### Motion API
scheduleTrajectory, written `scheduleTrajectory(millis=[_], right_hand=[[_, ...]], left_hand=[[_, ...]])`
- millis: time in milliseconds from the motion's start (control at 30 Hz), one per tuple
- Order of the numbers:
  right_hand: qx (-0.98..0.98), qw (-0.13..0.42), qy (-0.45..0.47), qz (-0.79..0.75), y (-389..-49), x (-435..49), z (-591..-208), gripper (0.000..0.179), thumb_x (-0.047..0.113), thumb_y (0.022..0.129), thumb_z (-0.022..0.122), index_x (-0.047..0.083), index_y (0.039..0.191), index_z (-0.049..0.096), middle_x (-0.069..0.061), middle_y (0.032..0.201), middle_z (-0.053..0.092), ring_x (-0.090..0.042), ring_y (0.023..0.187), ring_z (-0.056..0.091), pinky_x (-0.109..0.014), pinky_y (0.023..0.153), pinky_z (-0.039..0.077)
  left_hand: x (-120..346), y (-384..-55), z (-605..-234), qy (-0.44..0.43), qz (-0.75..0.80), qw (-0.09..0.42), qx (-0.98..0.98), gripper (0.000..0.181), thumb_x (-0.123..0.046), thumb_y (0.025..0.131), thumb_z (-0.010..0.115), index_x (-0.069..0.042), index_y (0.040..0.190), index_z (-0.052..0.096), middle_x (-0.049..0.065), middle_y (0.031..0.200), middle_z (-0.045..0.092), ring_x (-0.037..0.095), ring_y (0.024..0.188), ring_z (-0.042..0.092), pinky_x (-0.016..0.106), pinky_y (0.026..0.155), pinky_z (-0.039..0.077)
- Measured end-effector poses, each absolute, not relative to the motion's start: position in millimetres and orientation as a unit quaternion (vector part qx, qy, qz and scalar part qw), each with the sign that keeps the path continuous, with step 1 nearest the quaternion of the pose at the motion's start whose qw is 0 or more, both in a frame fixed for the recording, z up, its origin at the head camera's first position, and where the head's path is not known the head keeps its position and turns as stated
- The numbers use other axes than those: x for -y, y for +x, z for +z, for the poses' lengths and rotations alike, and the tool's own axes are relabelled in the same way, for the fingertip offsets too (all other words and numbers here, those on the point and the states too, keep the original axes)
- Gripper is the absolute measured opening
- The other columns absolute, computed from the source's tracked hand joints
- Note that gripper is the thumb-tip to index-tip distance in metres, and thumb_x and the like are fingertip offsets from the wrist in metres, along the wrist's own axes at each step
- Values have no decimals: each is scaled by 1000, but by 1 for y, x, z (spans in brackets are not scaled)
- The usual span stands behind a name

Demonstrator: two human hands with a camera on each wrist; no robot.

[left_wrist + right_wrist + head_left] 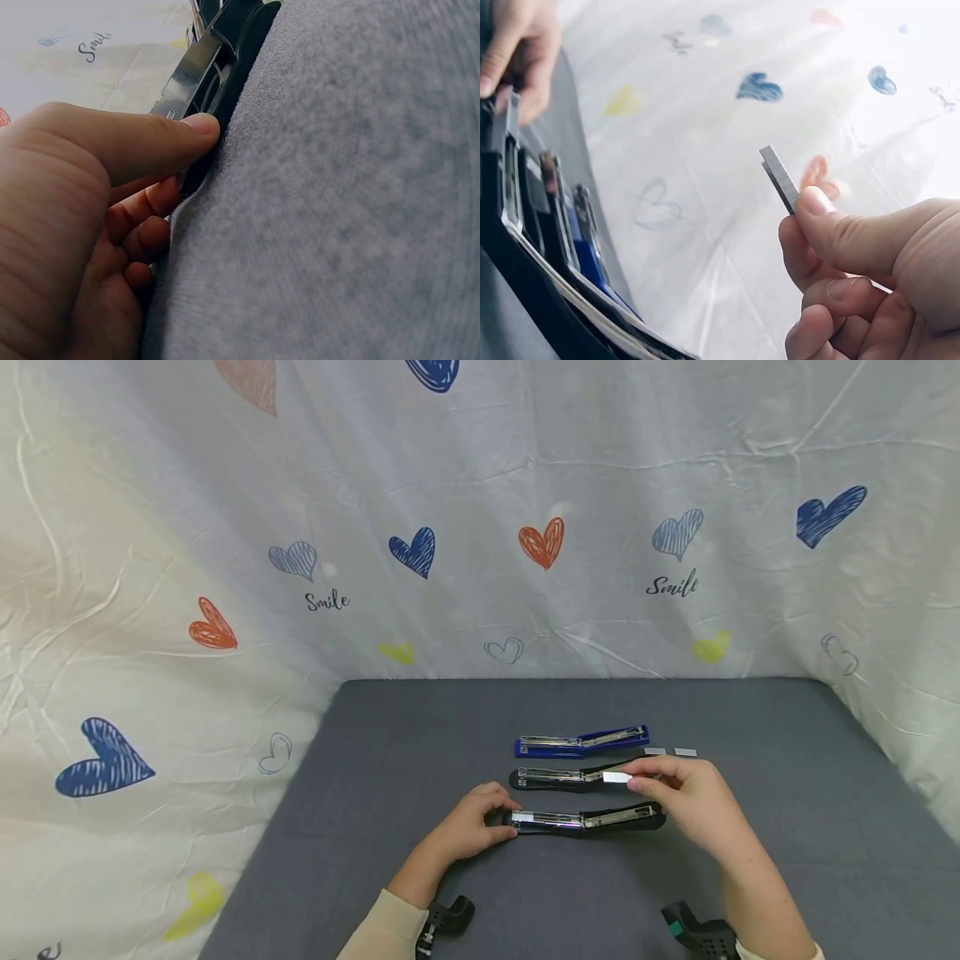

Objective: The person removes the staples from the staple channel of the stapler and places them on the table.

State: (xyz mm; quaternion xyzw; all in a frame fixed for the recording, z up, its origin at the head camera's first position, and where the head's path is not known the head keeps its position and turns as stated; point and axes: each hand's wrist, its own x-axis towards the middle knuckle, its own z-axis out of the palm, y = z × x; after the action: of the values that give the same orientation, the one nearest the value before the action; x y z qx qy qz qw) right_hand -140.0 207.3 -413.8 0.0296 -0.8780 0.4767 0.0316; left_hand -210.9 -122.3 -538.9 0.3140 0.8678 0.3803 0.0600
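Nearest me, a black stapler (581, 820) lies opened out flat, its metal channel facing up. My left hand (471, 823) grips its left end, thumb on the near side and fingers on the far side; the left wrist view shows the thumb against the black stapler's edge (196, 75). Between thumb and forefinger, my right hand (686, 793) pinches a strip of staples (780, 178), held up above the staplers' right ends. Behind the near stapler lie a second opened black stapler (551, 779), partly hidden by the right hand, and an opened blue stapler (551, 747).
Two more staple strips, one left (655, 751) and one right (686, 752), lie behind the right hand. Everything rests on a grey cloth-covered table (390, 752). A white sheet with printed hearts (465, 468) hangs at the back and sides.
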Motion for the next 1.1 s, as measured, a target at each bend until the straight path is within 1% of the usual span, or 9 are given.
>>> scheduleTrajectory(millis=[67,267,333,400,567,700,933,1033,1100], right_hand=[[881,34,21,471,-138,-213,-413,20,18,93,77,8,111,79,-3,78,64,-13,61,45,-29,54,38],[889,37,-9,455,-132,-224,-420,24,24,95,76,8,114,78,-2,74,62,-13,59,44,-29,53,36],[894,45,-13,446,-130,-227,-425,23,23,96,75,8,114,79,-3,77,65,-12,63,47,-28,55,38],[897,57,-18,438,-127,-230,-431,21,21,97,74,8,113,79,-3,84,70,-12,65,48,-28,55,38],[903,98,-34,417,-118,-239,-446,18,16,96,74,6,111,78,-8,90,71,-12,61,44,-29,52,37],[909,111,-51,399,-114,-247,-459,20,17,97,74,4,111,78,-11,99,73,-10,65,48,-29,55,39],[915,120,-76,378,-113,-260,-479,20,16,97,74,3,111,78,-8,92,72,-10,65,47,-29,56,39],[918,110,-78,373,-115,-264,-486,20,18,96,74,3,109,78,-11,96,74,-11,71,55,-30,61,42],[922,97,-76,366,-117,-264,-491,18,18,96,75,4,108,79,-14,102,74,-17,81,62,-34,69,46]], left_hand=[[122,-211,-539,314,380,61,-868,27,-14,87,84,-18,112,77,-11,108,63,9,95,52,31,85,45],[123,-211,-539,314,379,61,-869,26,-14,87,84,-18,112,77,-11,109,63,10,98,53,32,87,46],[124,-212,-538,312,377,61,-870,26,-14,87,84,-18,112,77,-11,108,63,10,97,53,33,87,46],[125,-212,-538,313,374,60,-871,26,-14,87,84,-18,112,77,-11,108,62,10,96,52,32,86,46],[125,-213,-539,314,376,61,-870,26,-14,87,84,-18,113,77,-11,106,62,10,94,52,31,85,45],[124,-213,-541,316,384,63,-866,27,-15,87,84,-18,114,77,-11,106,62,10,94,53,32,85,46],[123,-212,-543,318,388,58,-863,27,-15,88,84,-19,114,77,-10,107,62,10,95,53,32,85,46],[123,-211,-541,316,388,60,-864,27,-15,88,83,-19,114,77,-10,108,62,11,95,53,32,85,46],[122,-210,-541,315,388,61,-864,27,-15,88,83,-19,114,76,-10,109,62,11,95,53,32,85,46]])
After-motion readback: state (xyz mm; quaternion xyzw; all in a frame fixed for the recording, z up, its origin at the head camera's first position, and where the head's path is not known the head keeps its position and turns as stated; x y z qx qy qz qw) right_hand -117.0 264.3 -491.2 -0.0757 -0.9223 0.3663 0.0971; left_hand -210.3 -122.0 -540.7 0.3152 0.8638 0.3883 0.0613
